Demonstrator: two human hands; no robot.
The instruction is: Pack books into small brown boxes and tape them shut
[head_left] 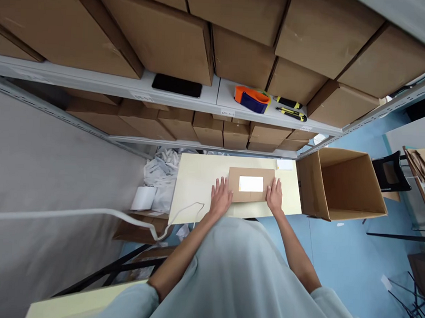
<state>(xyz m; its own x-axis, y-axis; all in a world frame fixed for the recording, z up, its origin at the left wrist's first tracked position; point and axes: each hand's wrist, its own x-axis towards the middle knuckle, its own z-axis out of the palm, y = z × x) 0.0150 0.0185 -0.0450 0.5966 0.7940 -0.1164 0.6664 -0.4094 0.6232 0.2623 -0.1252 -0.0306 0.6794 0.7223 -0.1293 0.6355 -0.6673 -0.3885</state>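
Note:
A flat brown cardboard box [256, 196] lies on the pale yellow table [197, 177] in front of me, with a white label [251, 184] on its top. At the box's left edge is my left hand [221, 197], its fingers stretched out and apart. My right hand [274, 196] touches the right edge, fingers extended forward along it. Neither hand is wrapped round the box. A small white slip of paper [285, 164] rests near the table's far right corner.
A large open cardboard carton [353, 185] stands right of the table. Shelves of boxes rise ahead; one holds a black phone [177, 85], an orange and purple tape dispenser [251, 100] and yellow-black cutters [291, 114]. Crumpled wrapping [162, 170] and a white cable [103, 212] are left.

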